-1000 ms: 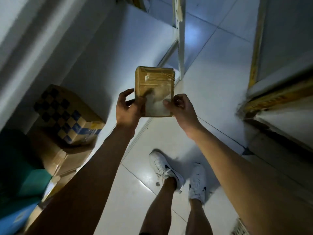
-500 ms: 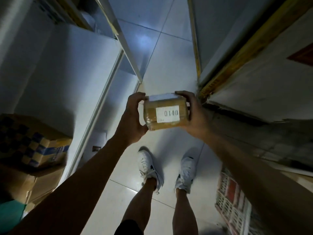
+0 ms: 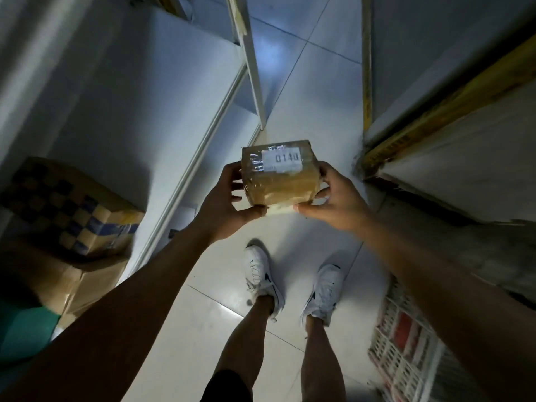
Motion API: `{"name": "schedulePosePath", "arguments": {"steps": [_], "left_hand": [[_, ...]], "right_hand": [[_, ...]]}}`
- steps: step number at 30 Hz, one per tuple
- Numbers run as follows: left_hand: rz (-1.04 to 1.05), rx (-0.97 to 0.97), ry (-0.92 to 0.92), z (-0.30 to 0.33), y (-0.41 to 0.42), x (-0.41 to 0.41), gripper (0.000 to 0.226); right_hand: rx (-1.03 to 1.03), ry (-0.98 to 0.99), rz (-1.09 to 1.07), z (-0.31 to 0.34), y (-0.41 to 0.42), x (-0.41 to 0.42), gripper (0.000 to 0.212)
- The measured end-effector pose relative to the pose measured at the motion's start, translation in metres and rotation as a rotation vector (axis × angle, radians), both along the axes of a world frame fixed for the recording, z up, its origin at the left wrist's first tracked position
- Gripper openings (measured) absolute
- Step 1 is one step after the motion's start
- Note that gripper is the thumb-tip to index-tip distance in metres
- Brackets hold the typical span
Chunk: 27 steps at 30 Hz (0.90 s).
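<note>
Tiled floor (image 3: 307, 71) is running between white shelves (image 3: 162, 91), and a person is standing there holding a parcel (image 3: 282, 184).
The left hand (image 3: 226, 204) and right hand (image 3: 339, 198) are each clamping an opposite end, with the parcel in the air above the shoes (image 3: 261, 271). It is seeming light and stiff, though its glossy tape is probably making it slippery; gripping the ends, clear of the label (image 3: 282, 161), looks safest.

- One taped parcel (image 3: 285, 185) being held.
- Two hands gripping: left hand (image 3: 229, 203), right hand (image 3: 335, 201).
- Two white sneakers (image 3: 261, 272) showing.
- Two cardboard boxes (image 3: 72, 210) sitting stacked, left.
- One white crate (image 3: 406, 355) showing, right.
</note>
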<state>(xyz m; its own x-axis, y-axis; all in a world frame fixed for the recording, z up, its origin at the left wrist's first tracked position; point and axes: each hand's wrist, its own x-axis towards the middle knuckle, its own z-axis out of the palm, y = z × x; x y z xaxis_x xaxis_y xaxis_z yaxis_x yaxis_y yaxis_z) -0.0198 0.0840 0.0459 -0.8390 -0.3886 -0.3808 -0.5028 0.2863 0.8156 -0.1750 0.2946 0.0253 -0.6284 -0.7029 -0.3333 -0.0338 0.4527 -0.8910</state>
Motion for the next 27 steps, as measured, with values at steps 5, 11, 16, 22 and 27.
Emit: {"name": "schedulePosePath", "arguments": {"steps": [5, 11, 16, 22, 27], "left_hand": [[0.356, 0.041, -0.002, 0.017, -0.003, 0.007, 0.087], [0.114, -0.201, -0.143, 0.018, 0.023, 0.014, 0.080], [0.474, 0.053, 0.101, 0.020, 0.009, 0.026, 0.059], [0.792, 0.680, -0.043, 0.018, 0.001, 0.043, 0.071], [0.981, 0.809, -0.138, 0.024, 0.002, 0.050, 0.059]], "right_hand": [[-0.059, -0.522, -0.140, 0.008, -0.045, 0.014, 0.092], [-0.089, -0.692, -0.128, 0.012, -0.104, 0.038, 0.102], [-0.195, -0.920, -0.168, 0.006, -0.115, 0.025, 0.050], [-0.096, -0.955, -0.062, -0.002, -0.127, 0.021, 0.055], [0.225, -0.925, -0.017, 0.000, -0.131, 0.021, 0.072]]}}
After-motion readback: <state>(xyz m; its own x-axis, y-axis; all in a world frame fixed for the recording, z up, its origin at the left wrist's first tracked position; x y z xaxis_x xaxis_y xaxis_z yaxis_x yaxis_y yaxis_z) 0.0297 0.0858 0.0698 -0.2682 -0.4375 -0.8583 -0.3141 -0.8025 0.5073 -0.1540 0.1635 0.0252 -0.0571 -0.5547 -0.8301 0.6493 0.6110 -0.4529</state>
